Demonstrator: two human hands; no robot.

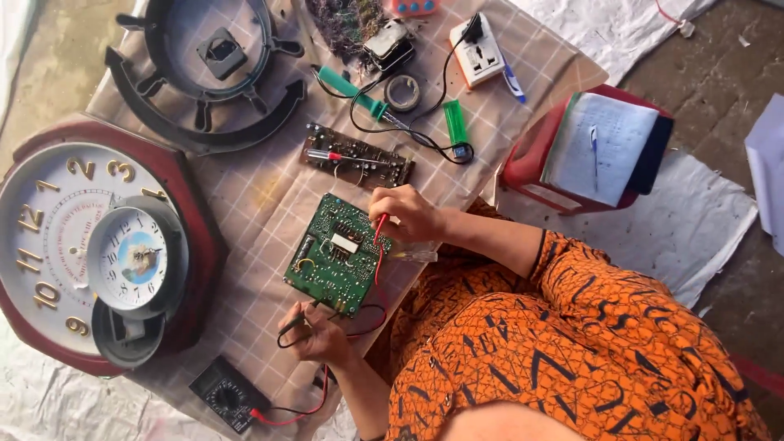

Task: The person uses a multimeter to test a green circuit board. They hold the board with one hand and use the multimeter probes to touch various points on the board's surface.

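Checked cloth [269,196] holds green circuit board [337,254], clocks [77,245], soldering iron [359,96].

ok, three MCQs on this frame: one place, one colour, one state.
1. Where does the multimeter lie?
A. on the red stool
B. on the cloth by the left hand
C. on the big clock

2. What colour is the probe in the right hand?
A. red
B. yellow
C. blue

3. The soldering iron is:
A. held
B. lying unheld on the cloth
C. pressed to the green board

Answers:
1 B, it sits just below the left hand, which pinches the black probe.
2 A, the red probe meets the green board.
3 B, no hand is near it.
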